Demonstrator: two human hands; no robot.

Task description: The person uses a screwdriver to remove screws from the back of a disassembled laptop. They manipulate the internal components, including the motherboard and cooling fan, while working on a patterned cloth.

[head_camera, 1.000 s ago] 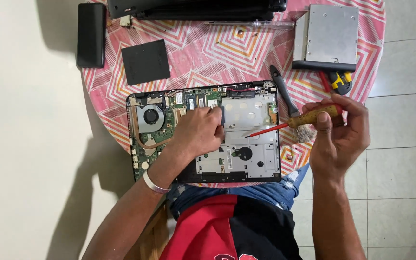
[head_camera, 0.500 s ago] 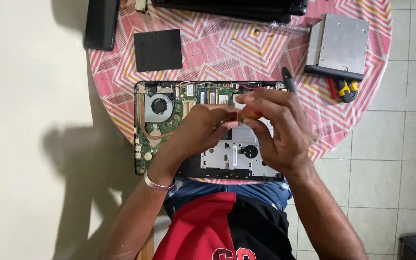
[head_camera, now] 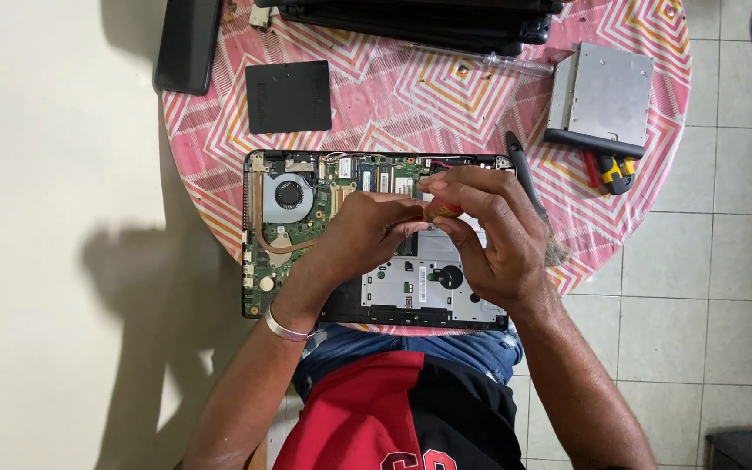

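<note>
Both hands work over the opened laptop (head_camera: 306, 235), which lies bottom-up w/ its cover off on a round table (head_camera: 219, 148) under a pink zigzag cloth. Right hand (head_camera: 489, 235) is curled, thumb & fingertips pinched round the wooden handle of a screwdriver (head_camera: 439, 210); only a bit of handle shows between the fingers, shaft & tip are hidden. Left hand (head_camera: 372, 231) sits just beside the right, touching it at the fingertips, fingers bent down onto the laptop's middle; can't tell if it pinches anything or only steadies, since the right hand covers its fingertips. A metal bangle (head_camera: 285, 326) rings the left wrist.

Left of the left hand: green mainboard w/ round fan (head_camera: 288, 193) & copper heat pipe. Under & just below both hands: silver metal plate (head_camera: 411, 283) of the laptop. Just right of the right hand, partly hidden by it: black pliers-type tool (head_camera: 522, 174) lying on the cloth. Farther right & beyond: silver optical drive (head_camera: 600, 91), w/ a yellow-black handled tool (head_camera: 615, 171) just beside its near edge. Beyond the hands: clear-handled screwdriver (head_camera: 498, 61), black square cover panel (head_camera: 288, 96), a dark laptop part (head_camera: 419, 22) at the table's far edge, long black battery (head_camera: 187, 43) beyond-left. Person wears red-black shirt, jeans.
</note>
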